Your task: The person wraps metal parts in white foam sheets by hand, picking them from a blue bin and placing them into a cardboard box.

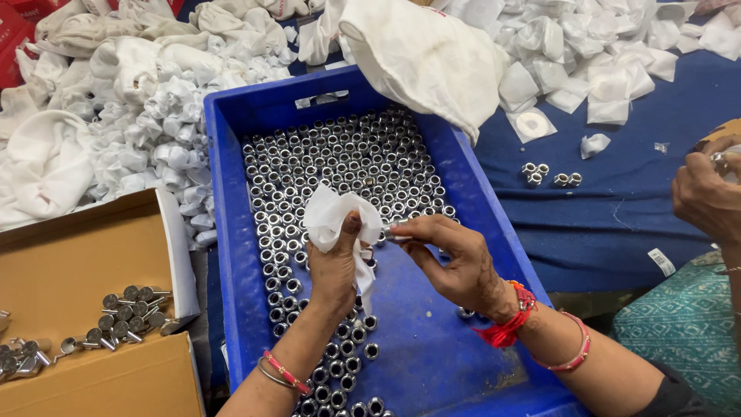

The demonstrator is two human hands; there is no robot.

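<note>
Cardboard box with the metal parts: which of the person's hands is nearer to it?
Left. The left hand, holding a white paper wrapper over the blue crate, is closer to the cardboard box at the far left. The right hand is further right, across the crate.

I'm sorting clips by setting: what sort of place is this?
Probably a small workshop packing bench: a blue crate of shiny metal nuts, heaps of white wrappers, and a cardboard box of metal parts.
</note>
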